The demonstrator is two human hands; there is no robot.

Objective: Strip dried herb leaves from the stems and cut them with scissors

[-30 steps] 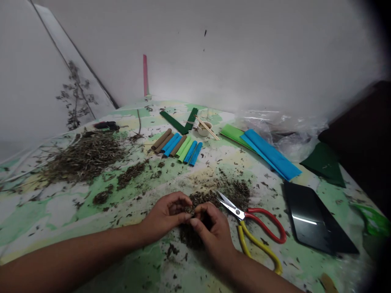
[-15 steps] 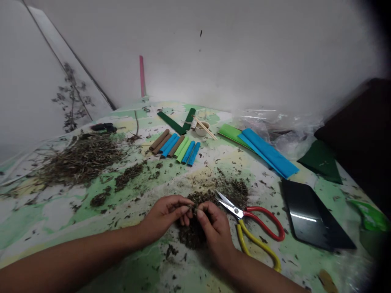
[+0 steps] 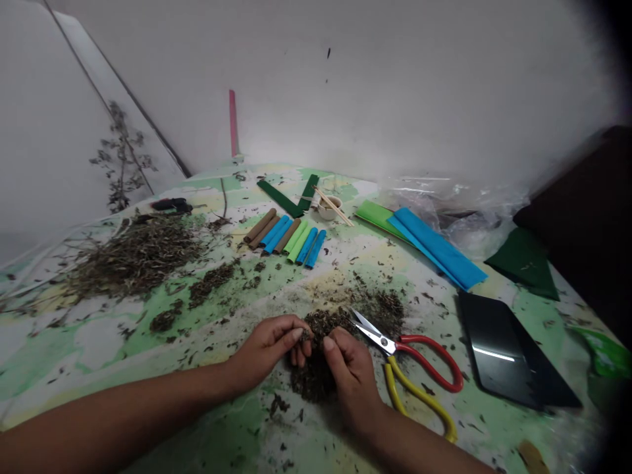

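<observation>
While the desk (image 3: 99,339) extends beneath the scissors (image 3: 384,342), a stem heap (image 3: 135,253) lies far to the left of them. Clear plastic (image 3: 454,210) lies well beyond the scissors to the right; folded blue paper (image 3: 437,247) lies nearer to them on the same side. A tablet (image 3: 494,349) rests right of the scissors. The leaf pile (image 3: 323,321) spreads around and left of the blades. Left of the scissors are the left hand (image 3: 271,345) and, closer, the right hand (image 3: 353,368), fingers curled; whether its grip is closed cannot be told. Beyond the scissors, leftward, are coloured rolls (image 3: 297,243) and a cup (image 3: 330,209). Left of the blades, the left grip clamps a leaf scrap (image 3: 304,336) between thumb and finger.
</observation>
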